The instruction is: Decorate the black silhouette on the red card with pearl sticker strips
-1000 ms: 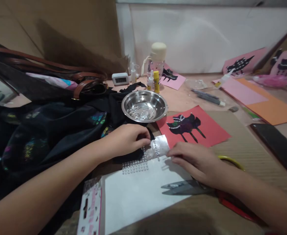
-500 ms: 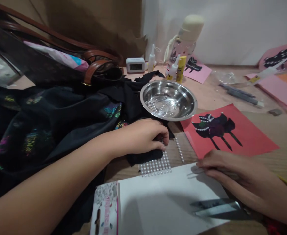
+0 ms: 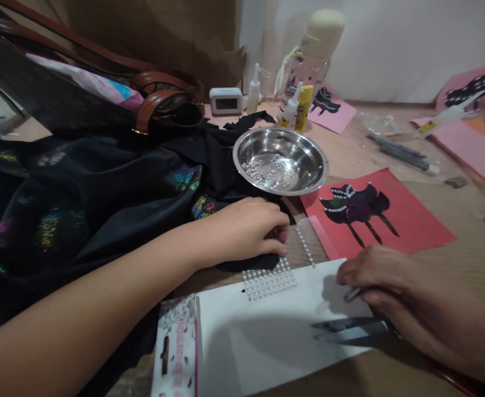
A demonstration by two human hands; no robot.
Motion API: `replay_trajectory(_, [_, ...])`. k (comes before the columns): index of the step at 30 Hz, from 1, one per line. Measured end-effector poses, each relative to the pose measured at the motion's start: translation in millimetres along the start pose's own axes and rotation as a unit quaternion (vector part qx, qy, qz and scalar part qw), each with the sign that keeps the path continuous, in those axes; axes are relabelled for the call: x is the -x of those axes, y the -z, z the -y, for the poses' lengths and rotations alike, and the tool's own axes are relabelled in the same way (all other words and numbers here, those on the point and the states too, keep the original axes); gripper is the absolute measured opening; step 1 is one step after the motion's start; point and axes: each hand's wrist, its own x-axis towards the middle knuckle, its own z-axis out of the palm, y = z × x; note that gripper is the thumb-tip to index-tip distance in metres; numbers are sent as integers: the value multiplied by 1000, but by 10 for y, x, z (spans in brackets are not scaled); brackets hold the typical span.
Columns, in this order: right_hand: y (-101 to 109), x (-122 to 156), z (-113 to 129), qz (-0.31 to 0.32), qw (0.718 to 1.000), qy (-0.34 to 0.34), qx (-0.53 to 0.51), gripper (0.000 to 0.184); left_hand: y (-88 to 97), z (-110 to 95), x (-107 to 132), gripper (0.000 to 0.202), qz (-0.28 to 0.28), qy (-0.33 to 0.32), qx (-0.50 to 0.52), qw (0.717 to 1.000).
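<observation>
My left hand (image 3: 246, 229) rests curled on black cloth just behind a clear sheet of stick-on pearls (image 3: 269, 281), its fingertips pressed down at the sheet's far edge. A single strip of pearls (image 3: 305, 245) lies beside it on clear film. My right hand (image 3: 391, 286) lies on the white paper (image 3: 267, 336), fingers pinched on a small thin thing I cannot make out. Scissors (image 3: 350, 330) lie under that hand. A red card with a black beaded animal shape (image 3: 358, 207) sits beyond.
A steel bowl (image 3: 281, 161) holding loose pearls stands behind my left hand. Black clothing (image 3: 101, 204) and a brown-handled bag (image 3: 159, 102) fill the left. Glue bottles (image 3: 296, 107), a small clock (image 3: 225, 100), a water bottle (image 3: 314, 49) and pink cards (image 3: 469, 91) line the back.
The curled clear backing has left my hands and a pearl strip now lies flat. My right hand drew back onto the paper and closed into a pinch. The view shifted left.
</observation>
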Motion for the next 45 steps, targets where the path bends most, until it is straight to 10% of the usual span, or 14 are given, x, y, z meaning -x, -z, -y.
replay_trajectory(8, [-213,-473,508,106,994,33,16,18,-16,30,10,17,-7,-12,-9,1000])
replay_trajectory(22, [-601,-932,623,173,970,72,156,19,-53,101,10,15,-19,-34,-10,999])
replay_trajectory(29, [-297,-573,867,373,909,116,-149,16,-31,81,25,18,-14,-28,-4,1000])
replay_trajectory(37, [245,-180,523,163,982,-41,-90,24,-26,-29,69,16,-3,-19,-4,1000])
replay_trajectory(45, [61,48,-2,54,993,-99,36,24,-95,-260,126,12,14,-27,2,1000])
